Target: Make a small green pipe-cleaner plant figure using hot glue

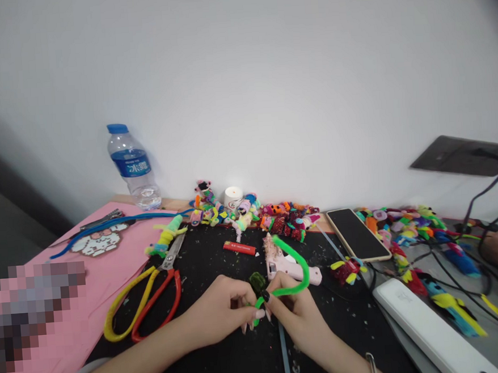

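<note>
Where the green stem [305, 270] bends, its loose end loops above the right hand [294, 305]

As I watch remotely through the head camera, both hands work over the black mat [207, 257]; the desk's front edge is outside my view. The left hand [225, 307] pinches the stem's short end, and the right hand grips it just beside, thumb against finger. Both grips look narrow, the fingertips nearly meeting. I judge that everything turns on the long part: it leaves the right fingers heading rightward, then curls away and back left, a hook whose free tip points toward the desk's far edge. My right hand is the nearer one to that hook. Just beyond the fingertips I see a dark green piece [258, 281], but I cannot tell whether it is held or only lies there.

Toward the desk's right side lies a white bar [425, 325], slanting away from me. Scissors [168, 265] lie to the left, blades toward the far edge. Behind the hook I have a pale pink glue gun [284, 266], and past it a red stick [239, 248]. A phone [357, 234] lies near the far edge, where fuzzy figures [285, 218] crowd along the wall. At the far left corner stands a bottle [131, 166].
</note>
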Motion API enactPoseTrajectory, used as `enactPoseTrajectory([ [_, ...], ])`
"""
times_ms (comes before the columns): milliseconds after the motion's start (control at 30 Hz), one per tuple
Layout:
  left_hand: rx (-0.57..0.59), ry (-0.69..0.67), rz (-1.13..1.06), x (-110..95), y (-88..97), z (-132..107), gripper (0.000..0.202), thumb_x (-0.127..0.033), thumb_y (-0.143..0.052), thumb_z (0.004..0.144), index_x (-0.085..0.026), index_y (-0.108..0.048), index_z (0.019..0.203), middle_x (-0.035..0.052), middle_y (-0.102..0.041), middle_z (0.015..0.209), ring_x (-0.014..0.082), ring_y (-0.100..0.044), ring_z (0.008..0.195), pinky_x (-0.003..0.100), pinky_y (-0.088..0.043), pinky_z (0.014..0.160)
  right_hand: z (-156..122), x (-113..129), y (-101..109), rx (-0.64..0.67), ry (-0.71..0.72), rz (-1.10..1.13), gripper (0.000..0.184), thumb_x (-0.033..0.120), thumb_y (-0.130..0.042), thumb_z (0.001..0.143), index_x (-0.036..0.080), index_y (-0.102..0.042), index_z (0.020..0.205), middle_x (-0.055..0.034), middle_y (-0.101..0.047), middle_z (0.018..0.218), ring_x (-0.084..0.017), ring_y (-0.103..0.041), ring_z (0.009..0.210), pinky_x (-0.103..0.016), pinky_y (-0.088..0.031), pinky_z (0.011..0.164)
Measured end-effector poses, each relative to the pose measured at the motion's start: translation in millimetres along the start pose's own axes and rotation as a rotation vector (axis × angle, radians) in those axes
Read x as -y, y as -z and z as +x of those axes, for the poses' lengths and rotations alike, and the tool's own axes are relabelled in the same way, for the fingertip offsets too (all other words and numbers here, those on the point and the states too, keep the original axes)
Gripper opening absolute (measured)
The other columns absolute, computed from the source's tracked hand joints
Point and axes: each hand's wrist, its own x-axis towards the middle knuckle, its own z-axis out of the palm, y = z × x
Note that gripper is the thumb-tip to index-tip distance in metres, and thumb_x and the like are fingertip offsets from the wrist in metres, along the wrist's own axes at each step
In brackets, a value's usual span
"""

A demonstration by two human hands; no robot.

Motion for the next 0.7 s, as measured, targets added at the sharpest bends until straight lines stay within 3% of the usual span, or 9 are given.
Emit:
enactPoseTrajectory([
  [167, -0.157, -0.064, 0.068, -6.2, 1.5, -1.2, 0.021, -0.025, -0.055, 0.077, -0.014, -0.056, 0.06, -0.0025, -0.058, 0.053, 0.0093, -0.052, 0.051, 0.019, -0.039, 0.052, 0.4, -2.8, 1.1, -0.092, 0.043, -0.015, 0.023, 0.026, -0.051, 0.084, 0.019, -0.047, 0.062, 0.0034, -0.047, 0.057, -0.012, -0.044, 0.055, -0.024, -0.035, 0.054],
  [267, -0.234, -0.128, 0.036, -5.1, 2.3, -1.1, 0.021, -0.025, -0.054, 0.08, -0.014, -0.056, 0.062, -0.0026, -0.057, 0.057, 0.0092, -0.052, 0.054, 0.02, -0.039, 0.055, 0.2, -2.1, 0.4, -0.082, 0.055, 0.014, 0.026, 0.028, -0.05, 0.085, 0.018, -0.048, 0.061, 0.0024, -0.048, 0.058, -0.012, -0.045, 0.057, -0.024, -0.035, 0.056],
  [533, -0.216, -0.189, 0.07, -1.3, 4.1, 2.4, 0.009, -0.021, -0.062, 0.073, -0.014, -0.062, 0.067, 0.0009, -0.061, 0.071, 0.0124, -0.056, 0.067, 0.022, -0.042, 0.06, 2.4, -1.5, 0.5, -0.106, 0.044, 0.031, 0.028, 0.033, -0.05, 0.085, 0.019, -0.048, 0.061, 0.0027, -0.048, 0.057, -0.012, -0.045, 0.056, -0.025, -0.036, 0.056],
  [600, -0.186, -0.135, -0.036, -0.1, 2.9, 2.3, 0.005, -0.019, -0.061, 0.072, -0.015, -0.061, 0.075, -0.0001, -0.063, 0.069, 0.0132, -0.059, 0.066, 0.023, -0.045, 0.06, 3.2, -2.8, 1.2, -0.108, 0.037, 0.023, 0.028, 0.033, -0.051, 0.085, 0.019, -0.047, 0.061, 0.0026, -0.048, 0.057, -0.012, -0.045, 0.055, -0.025, -0.036, 0.056],
  [700, -0.199, -0.109, -0.199, 2.6, 0.9, 2.8, 0.014, -0.017, -0.06, 0.072, -0.016, -0.058, 0.086, -0.0021, -0.064, 0.064, 0.0141, -0.063, 0.064, 0.025, -0.049, 0.061, 3.6, -4.1, 1.6, -0.103, 0.032, 0.011, 0.028, 0.032, -0.05, 0.085, 0.019, -0.045, 0.061, 0.0029, -0.047, 0.056, -0.012, -0.044, 0.054, -0.025, -0.035, 0.054],
])
